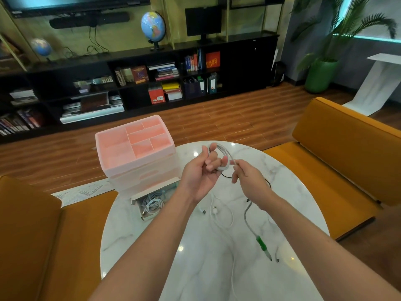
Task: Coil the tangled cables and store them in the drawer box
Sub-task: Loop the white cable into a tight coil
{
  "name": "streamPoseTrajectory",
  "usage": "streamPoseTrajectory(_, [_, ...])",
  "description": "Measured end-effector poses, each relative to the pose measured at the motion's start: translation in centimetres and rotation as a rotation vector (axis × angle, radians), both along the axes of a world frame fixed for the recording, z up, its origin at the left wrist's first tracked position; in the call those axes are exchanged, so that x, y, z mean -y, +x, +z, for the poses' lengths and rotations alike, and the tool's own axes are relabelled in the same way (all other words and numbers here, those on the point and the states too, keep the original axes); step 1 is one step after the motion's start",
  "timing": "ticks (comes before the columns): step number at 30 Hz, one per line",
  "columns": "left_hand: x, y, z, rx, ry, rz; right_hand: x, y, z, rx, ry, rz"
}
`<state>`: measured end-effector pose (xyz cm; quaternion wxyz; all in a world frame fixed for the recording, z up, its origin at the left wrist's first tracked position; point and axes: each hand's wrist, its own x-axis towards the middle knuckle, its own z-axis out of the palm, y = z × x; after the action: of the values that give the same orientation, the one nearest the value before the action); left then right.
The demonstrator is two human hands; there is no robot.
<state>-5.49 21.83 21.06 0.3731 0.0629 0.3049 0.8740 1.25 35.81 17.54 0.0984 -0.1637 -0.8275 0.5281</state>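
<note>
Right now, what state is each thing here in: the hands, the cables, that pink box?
Left hand: raised, white cable looped round its fingers.
Right hand: pinching the same cable.
White cable: partly coiled, tail hanging to the table.
Grey cable: loose on the table, uncoiled.
Drawer box: top tray bare, bottom drawer pulled out, coiled cables inside.

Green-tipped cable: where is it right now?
Head view: the green-tipped cable lies loose on the marble table, right of centre, below the right hand and right of the loose white cable.
</note>
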Motion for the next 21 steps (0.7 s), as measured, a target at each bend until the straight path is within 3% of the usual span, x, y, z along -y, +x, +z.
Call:
streamPoseTrajectory(7, [-0.8, 0.0, -0.6, -0.303, -0.306, 0.138, 1.7, 0.6, -1.4, 0.037, 0.0, 0.016])
streamPoseTrajectory(10, [-1.0, -0.1, -1.4, -0.431, -0.454, 0.194, 2.3, 1.0, -1.6, 0.124, 0.133, 0.079])
streamPoseTrajectory(14, [-0.9, 0.0, -1.7, -0.618, -0.635, 0.193, 2.8, 1.5, -1.9, 0.263, 0.078, 0.152])
streamPoseTrajectory(17, [-0.9, 0.1, -1.7, -0.65, -0.674, 0.197, 3.2, 1.8, -2.0, 0.394, 0.06, 0.243])
streamPoseTrajectory(21, [-0.8, 0.0, -2.1, -0.65, -0.686, 0.212, 3.4, 2.1, -2.1, 0.397, 0.232, 0.247])
